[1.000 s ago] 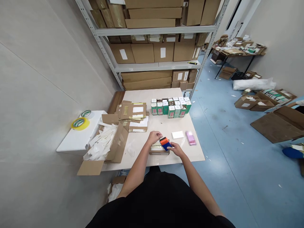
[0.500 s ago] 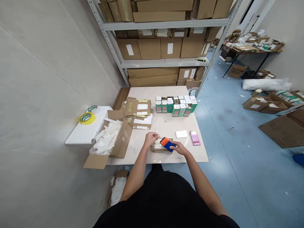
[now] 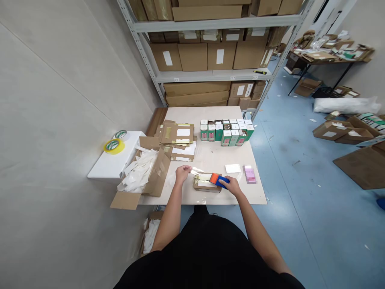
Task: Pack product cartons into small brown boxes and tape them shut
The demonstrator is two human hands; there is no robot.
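A small brown cardboard box [image 3: 205, 185] lies near the front edge of the pale table [image 3: 210, 156]. My right hand [image 3: 231, 185] is closed around an orange and blue tape dispenser [image 3: 218, 180] resting on the box's right end. My left hand [image 3: 182, 173] is to the left of the box, pinching the end of a strip of clear tape [image 3: 197, 172] that stretches from the dispenser across the box top.
Several green and white product boxes [image 3: 227, 131] stand at the table's back. Flattened cartons [image 3: 177, 138], an open carton of white bags [image 3: 141, 176], a white card [image 3: 233, 168], a pink item [image 3: 249, 174]. Tape rolls [image 3: 114, 146] on a white side shelf. Shelving [image 3: 210, 48] behind.
My left hand has moved left away from the box, drawing the tape out. The dispenser has come down lower onto the box's right end. The view has shifted slightly.
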